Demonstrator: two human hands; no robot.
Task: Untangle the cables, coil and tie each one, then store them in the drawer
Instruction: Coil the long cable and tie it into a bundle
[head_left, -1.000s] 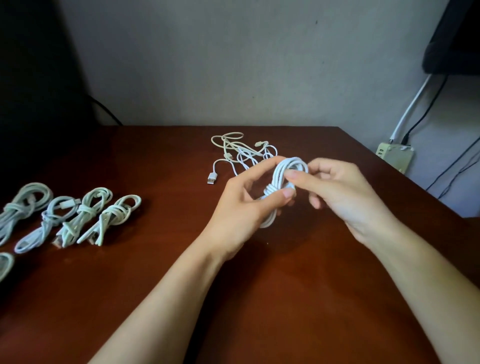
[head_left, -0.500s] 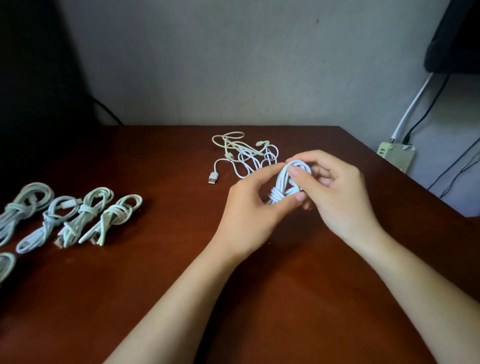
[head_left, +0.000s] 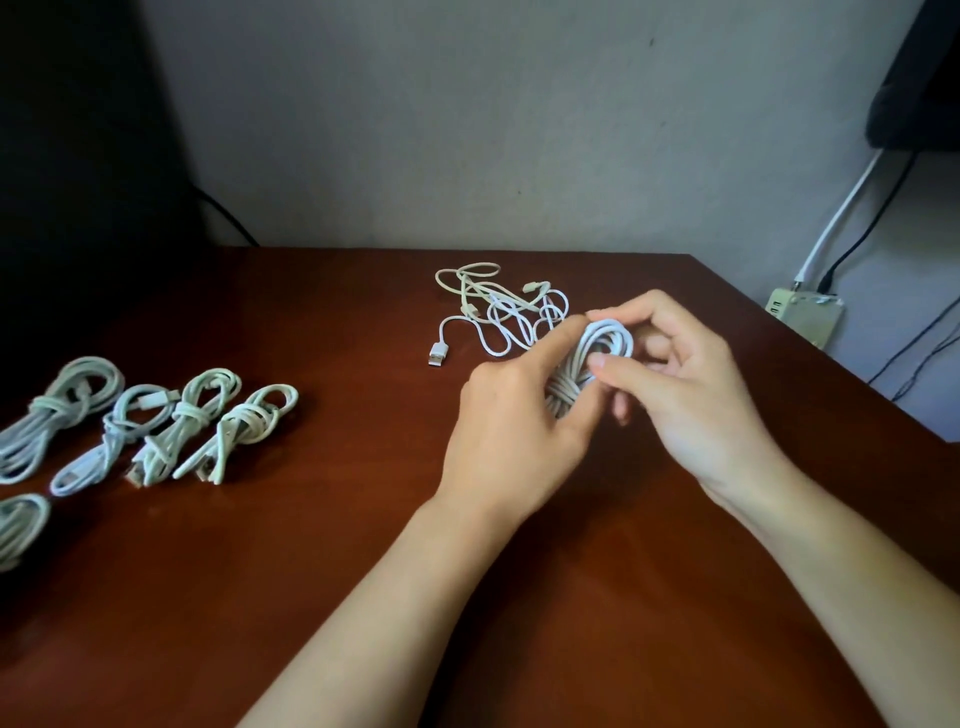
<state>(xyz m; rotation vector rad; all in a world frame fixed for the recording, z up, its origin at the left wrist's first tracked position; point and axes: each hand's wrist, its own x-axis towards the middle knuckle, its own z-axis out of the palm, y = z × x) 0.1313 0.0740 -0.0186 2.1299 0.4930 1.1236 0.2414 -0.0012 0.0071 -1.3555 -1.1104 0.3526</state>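
Across the lower picture spreads a dark red-brown table (head_left: 311, 597), its far edge meeting a pale grey wall (head_left: 467, 130). At ten o'clock a large black shape (head_left: 78, 156) fills the corner; what it is cannot be told. At two o'clock another dark object (head_left: 919, 78) sits against the wall, and a white lead and a black lead run down from it to a pale power strip (head_left: 802, 314) just beyond the table's right edge.

Two bare forearms enter from six and five o'clock. The left hand (head_left: 511, 431) and right hand (head_left: 691, 395) meet at three o'clock from the picture's middle, both gripping one white coiled cable (head_left: 605, 348) between them. The left forefinger reaches up to the top of the loop with the thumb curled beneath. The right thumb presses on the loop's face while the forefinger hooks over its top. Turns wrapped round the coil's waist show between the hands. The fingers hide its lower end, so whether it touches the table cannot be told.

At nine o'clock lies a row of tied coils (head_left: 184, 410), four side by side, with a fifth coil (head_left: 21, 525) cut off by the left edge at eight o'clock. At twelve o'clock from the left hand, just behind the fingertips, lies a loose tangle (head_left: 498, 299) of white cable, its USB plug (head_left: 438, 357) trailing out toward nine o'clock.
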